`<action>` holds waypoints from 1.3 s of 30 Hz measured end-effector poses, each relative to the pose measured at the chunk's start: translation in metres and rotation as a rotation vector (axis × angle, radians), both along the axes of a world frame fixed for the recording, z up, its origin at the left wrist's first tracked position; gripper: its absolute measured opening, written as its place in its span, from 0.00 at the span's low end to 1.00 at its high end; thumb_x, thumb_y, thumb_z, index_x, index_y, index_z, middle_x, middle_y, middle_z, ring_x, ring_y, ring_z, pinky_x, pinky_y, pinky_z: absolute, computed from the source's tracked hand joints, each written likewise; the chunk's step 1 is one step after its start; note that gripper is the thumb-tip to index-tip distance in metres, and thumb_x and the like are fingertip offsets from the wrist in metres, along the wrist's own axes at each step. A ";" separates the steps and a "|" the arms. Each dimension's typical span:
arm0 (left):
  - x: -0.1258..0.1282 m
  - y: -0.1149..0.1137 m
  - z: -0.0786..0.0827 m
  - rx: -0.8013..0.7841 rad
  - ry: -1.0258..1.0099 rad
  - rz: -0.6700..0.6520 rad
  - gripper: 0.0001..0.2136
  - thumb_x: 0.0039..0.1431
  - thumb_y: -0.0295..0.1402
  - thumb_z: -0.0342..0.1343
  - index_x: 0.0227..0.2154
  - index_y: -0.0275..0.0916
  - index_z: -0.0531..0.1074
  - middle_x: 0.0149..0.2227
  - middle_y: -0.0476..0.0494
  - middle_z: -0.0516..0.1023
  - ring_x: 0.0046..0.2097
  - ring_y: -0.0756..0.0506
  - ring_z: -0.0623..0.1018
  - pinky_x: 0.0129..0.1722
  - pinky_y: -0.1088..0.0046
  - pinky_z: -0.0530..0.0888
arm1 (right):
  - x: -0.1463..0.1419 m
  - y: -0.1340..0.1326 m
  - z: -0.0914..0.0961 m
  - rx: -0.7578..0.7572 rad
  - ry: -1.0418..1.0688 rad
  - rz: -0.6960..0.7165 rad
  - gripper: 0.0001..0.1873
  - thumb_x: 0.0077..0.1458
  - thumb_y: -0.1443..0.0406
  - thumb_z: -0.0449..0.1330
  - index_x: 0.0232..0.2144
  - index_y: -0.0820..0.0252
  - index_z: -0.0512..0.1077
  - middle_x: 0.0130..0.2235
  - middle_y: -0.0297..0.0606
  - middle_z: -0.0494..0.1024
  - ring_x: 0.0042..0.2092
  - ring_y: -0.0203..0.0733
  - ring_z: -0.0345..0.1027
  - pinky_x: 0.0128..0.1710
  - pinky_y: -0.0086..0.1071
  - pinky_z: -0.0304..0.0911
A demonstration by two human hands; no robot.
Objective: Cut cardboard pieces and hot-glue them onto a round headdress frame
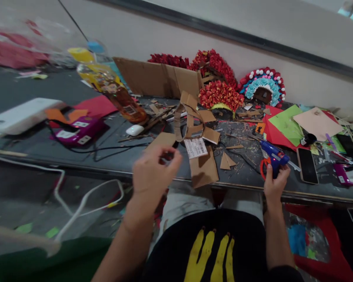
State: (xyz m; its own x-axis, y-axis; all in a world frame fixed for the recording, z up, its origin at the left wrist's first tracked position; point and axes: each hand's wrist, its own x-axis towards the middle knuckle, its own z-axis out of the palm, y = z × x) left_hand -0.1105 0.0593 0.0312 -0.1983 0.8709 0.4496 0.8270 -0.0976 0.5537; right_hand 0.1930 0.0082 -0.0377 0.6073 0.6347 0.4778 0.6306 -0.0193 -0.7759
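My right hand [275,184] is wrapped round the body of a blue glue gun [274,153] at the table's front edge; a clear glue stick pokes out of its back. Beside it are the orange handles of scissors [264,167]. My left hand [155,174], a little blurred, is raised over the front edge with thumb and finger curled together; what they hold, if anything, I cannot make out. Right of it stands a looped cardboard frame [178,123] with folded flaps. A printed label [196,148] lies over a cardboard flap [204,170] that overhangs the edge. Small cardboard triangles [227,161] lie nearby.
A leaning bottle [125,100], a purple power strip [79,131] and a white box [23,115] stand left. Behind are a cardboard sheet [161,80], red ruffled pieces [220,96] and a decorated arch [263,86]. Right lie coloured sheets [291,123] and a phone [307,166]. Cables cross the table.
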 end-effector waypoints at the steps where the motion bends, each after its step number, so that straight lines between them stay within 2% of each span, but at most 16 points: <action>1: -0.015 0.004 -0.004 -0.056 -0.001 0.055 0.05 0.49 0.36 0.54 0.25 0.41 0.67 0.23 0.50 0.70 0.26 0.45 0.72 0.31 0.68 0.66 | 0.003 0.000 0.000 0.004 0.004 -0.015 0.26 0.52 0.52 0.55 0.47 0.63 0.59 0.44 0.51 0.72 0.47 0.47 0.69 0.47 0.43 0.63; 2: -0.027 0.007 -0.008 -0.095 0.000 0.104 0.04 0.48 0.35 0.54 0.25 0.42 0.67 0.23 0.50 0.71 0.28 0.44 0.73 0.31 0.67 0.66 | 0.006 0.000 -0.001 0.007 0.008 -0.026 0.27 0.52 0.52 0.55 0.47 0.63 0.59 0.45 0.52 0.71 0.47 0.48 0.68 0.47 0.43 0.63; 5: -0.045 0.013 -0.014 -0.183 0.007 0.075 0.05 0.49 0.37 0.55 0.26 0.44 0.65 0.25 0.50 0.74 0.31 0.41 0.75 0.30 0.68 0.64 | 0.012 0.002 -0.001 0.006 0.025 -0.042 0.28 0.52 0.51 0.55 0.49 0.64 0.58 0.45 0.53 0.71 0.46 0.48 0.69 0.46 0.41 0.64; 11: -0.025 0.016 -0.010 -0.271 0.039 0.064 0.10 0.51 0.44 0.51 0.24 0.43 0.66 0.26 0.46 0.75 0.30 0.42 0.74 0.30 0.69 0.63 | 0.022 0.002 -0.005 0.001 0.039 -0.066 0.30 0.51 0.50 0.56 0.48 0.64 0.59 0.45 0.53 0.72 0.45 0.49 0.70 0.45 0.41 0.64; 14: -0.019 0.019 -0.010 -0.269 0.034 0.058 0.09 0.51 0.42 0.51 0.24 0.43 0.66 0.23 0.47 0.74 0.28 0.43 0.73 0.29 0.70 0.63 | 0.026 0.001 -0.007 0.014 0.059 -0.061 0.30 0.51 0.50 0.56 0.49 0.64 0.58 0.45 0.53 0.72 0.46 0.49 0.70 0.46 0.41 0.64; 19: -0.028 0.023 -0.016 -0.208 0.045 0.033 0.06 0.50 0.39 0.53 0.28 0.43 0.68 0.24 0.48 0.74 0.26 0.45 0.71 0.28 0.70 0.64 | 0.029 -0.001 -0.007 -0.009 0.048 -0.083 0.31 0.51 0.49 0.56 0.49 0.64 0.59 0.45 0.52 0.72 0.46 0.48 0.70 0.46 0.41 0.64; 22: -0.029 0.024 -0.016 -0.113 0.095 0.018 0.10 0.53 0.42 0.51 0.24 0.42 0.67 0.28 0.45 0.74 0.29 0.44 0.72 0.31 0.69 0.66 | 0.028 -0.001 -0.006 -0.009 0.029 -0.088 0.30 0.51 0.49 0.55 0.49 0.64 0.59 0.45 0.52 0.72 0.46 0.48 0.70 0.45 0.40 0.64; 25: -0.023 0.029 -0.013 -0.106 0.074 -0.014 0.13 0.54 0.44 0.50 0.23 0.41 0.67 0.28 0.44 0.74 0.30 0.45 0.73 0.32 0.70 0.67 | 0.029 0.000 -0.004 -0.047 -0.011 -0.101 0.30 0.50 0.48 0.56 0.48 0.64 0.60 0.42 0.51 0.73 0.43 0.49 0.70 0.43 0.41 0.64; 30: -0.006 0.061 -0.005 -0.149 -0.081 -0.107 0.18 0.52 0.46 0.52 0.39 0.36 0.71 0.36 0.41 0.77 0.33 0.45 0.75 0.33 0.71 0.69 | 0.047 0.004 0.007 -0.001 -0.105 -0.115 0.30 0.52 0.49 0.55 0.49 0.66 0.60 0.43 0.54 0.73 0.46 0.52 0.70 0.44 0.42 0.64; 31: -0.003 0.069 -0.004 -0.157 -0.084 -0.132 0.19 0.51 0.45 0.54 0.40 0.36 0.72 0.38 0.40 0.78 0.34 0.44 0.75 0.34 0.70 0.69 | 0.053 0.006 0.010 0.012 -0.120 -0.122 0.30 0.53 0.49 0.54 0.49 0.66 0.60 0.44 0.56 0.72 0.47 0.52 0.70 0.45 0.42 0.63; 34: 0.002 0.089 -0.003 -0.208 -0.086 -0.212 0.16 0.50 0.43 0.56 0.37 0.36 0.74 0.35 0.41 0.79 0.34 0.43 0.76 0.34 0.70 0.69 | 0.071 0.009 0.018 0.002 -0.157 -0.188 0.29 0.55 0.50 0.51 0.50 0.65 0.59 0.47 0.58 0.72 0.50 0.54 0.68 0.48 0.45 0.62; 36: 0.005 0.091 0.001 -0.188 -0.115 -0.247 0.15 0.50 0.42 0.56 0.35 0.37 0.74 0.32 0.43 0.79 0.33 0.44 0.75 0.33 0.71 0.69 | 0.081 0.010 0.022 -0.009 -0.150 -0.221 0.28 0.56 0.49 0.49 0.50 0.64 0.58 0.47 0.57 0.71 0.47 0.53 0.70 0.47 0.45 0.62; 39: 0.009 0.082 0.009 -0.067 -0.280 -0.288 0.14 0.50 0.42 0.57 0.33 0.37 0.73 0.30 0.46 0.77 0.30 0.47 0.75 0.31 0.72 0.70 | 0.088 0.009 0.023 0.013 -0.073 -0.211 0.31 0.55 0.47 0.47 0.51 0.65 0.56 0.46 0.55 0.70 0.35 0.47 0.71 0.41 0.43 0.65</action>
State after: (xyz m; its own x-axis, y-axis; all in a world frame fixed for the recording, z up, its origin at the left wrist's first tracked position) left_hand -0.1013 0.1415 0.0399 -0.0488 0.9343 0.3530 0.5872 -0.2591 0.7669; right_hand 0.2812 0.0169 -0.0148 0.6895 0.4908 0.5326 0.6680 -0.1467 -0.7295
